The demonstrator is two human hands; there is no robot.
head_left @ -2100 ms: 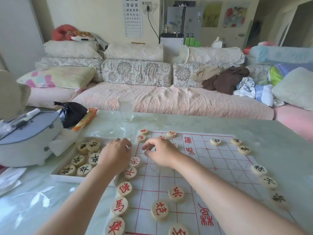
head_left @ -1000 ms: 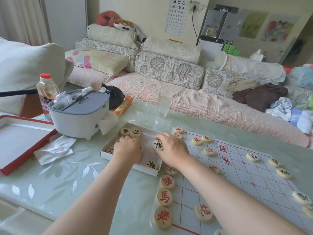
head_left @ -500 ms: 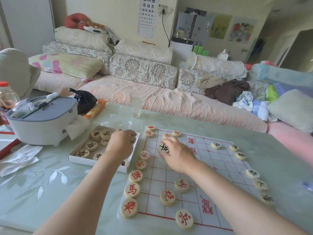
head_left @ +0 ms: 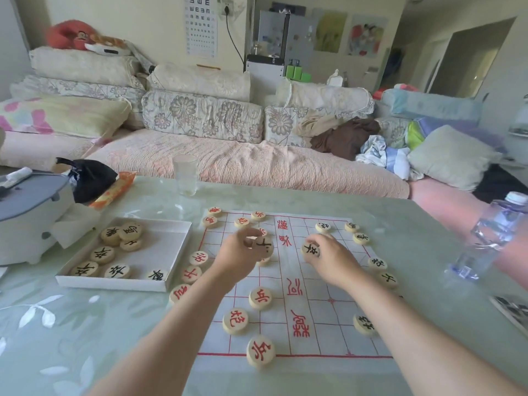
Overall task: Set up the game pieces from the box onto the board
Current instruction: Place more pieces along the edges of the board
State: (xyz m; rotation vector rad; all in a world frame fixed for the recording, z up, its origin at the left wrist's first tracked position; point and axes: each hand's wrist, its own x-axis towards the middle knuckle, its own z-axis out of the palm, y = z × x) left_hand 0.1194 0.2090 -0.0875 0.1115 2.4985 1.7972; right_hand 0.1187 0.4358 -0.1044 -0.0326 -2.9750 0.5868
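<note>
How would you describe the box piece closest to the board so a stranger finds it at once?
Find the white box on the table, left of the board. In it lie black-lettered pieces, most bunched toward its left side. The wanted piece sits alone by the near right corner, closest to the board.

Home living room. Long sofa across far side, floral cushions stacked along its back, loose clothes heap at right. Stuffed toy on top of cushions, far left. Eye chart and pictures on far wall. Doorway far right. Near: glass-topped table with drinking glass, water bottle, game board.
</note>
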